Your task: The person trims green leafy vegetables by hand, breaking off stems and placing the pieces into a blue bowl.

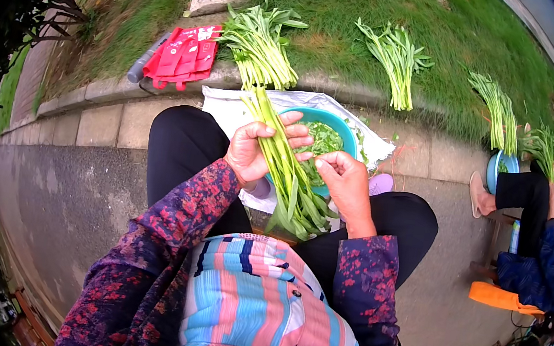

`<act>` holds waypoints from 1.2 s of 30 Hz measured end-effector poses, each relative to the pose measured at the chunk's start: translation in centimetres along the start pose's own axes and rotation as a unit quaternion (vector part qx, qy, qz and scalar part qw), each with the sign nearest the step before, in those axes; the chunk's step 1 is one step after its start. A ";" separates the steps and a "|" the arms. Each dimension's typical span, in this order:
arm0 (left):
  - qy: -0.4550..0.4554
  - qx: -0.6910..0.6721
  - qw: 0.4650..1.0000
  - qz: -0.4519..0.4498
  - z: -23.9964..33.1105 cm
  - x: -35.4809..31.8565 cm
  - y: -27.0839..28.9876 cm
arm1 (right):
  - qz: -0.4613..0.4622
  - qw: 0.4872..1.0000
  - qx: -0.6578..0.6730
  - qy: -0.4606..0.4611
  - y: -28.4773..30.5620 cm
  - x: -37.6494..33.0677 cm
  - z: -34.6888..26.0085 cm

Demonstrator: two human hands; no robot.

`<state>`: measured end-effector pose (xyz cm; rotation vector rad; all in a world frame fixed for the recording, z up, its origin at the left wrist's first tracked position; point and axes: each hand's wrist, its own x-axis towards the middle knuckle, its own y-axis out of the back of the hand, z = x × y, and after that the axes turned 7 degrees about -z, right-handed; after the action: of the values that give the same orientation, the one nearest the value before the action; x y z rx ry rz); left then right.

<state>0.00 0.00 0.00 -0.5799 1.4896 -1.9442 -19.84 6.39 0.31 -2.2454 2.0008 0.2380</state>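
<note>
My left hand (257,148) grips a bunch of long green vegetable stalks (286,168) that slants from the kerb down to my lap. My right hand (344,180) pinches the stalks lower down, close to their leafy ends. Just beyond both hands stands a teal bowl (345,127) with picked green leaves (322,139) inside, resting on a white plastic sheet (226,108). My knees in black trousers flank the bowl.
More bundles of green stalks (259,46) (394,59) (499,110) lie on the grass and kerb. A red bag (184,58) lies at the left. Another person (539,233) sits at the right by a blue bowl (495,173). An orange stool (504,298) stands behind them.
</note>
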 end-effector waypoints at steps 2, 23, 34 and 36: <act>-0.005 -0.017 1.000 -0.015 0.4 -0.1 -0.3 | 0.001 1.000 0.007 -0.006 0.2 -0.2 0.2; 0.080 0.248 0.965 -0.015 -0.5 0.2 -1.2 | 0.051 0.993 0.029 0.101 -1.1 0.0 -1.1; 0.105 0.261 0.959 0.001 -2.5 0.4 -2.2 | 0.036 0.991 -0.040 0.119 -2.3 -0.4 -0.9; 0.104 0.258 0.960 0.015 -2.6 0.3 -2.4 | 0.033 0.992 -0.055 0.112 -2.3 -0.4 -0.9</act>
<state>-2.43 2.02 1.64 -0.1231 1.0232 -2.3032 -17.56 6.92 1.24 -2.3686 2.2269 0.1074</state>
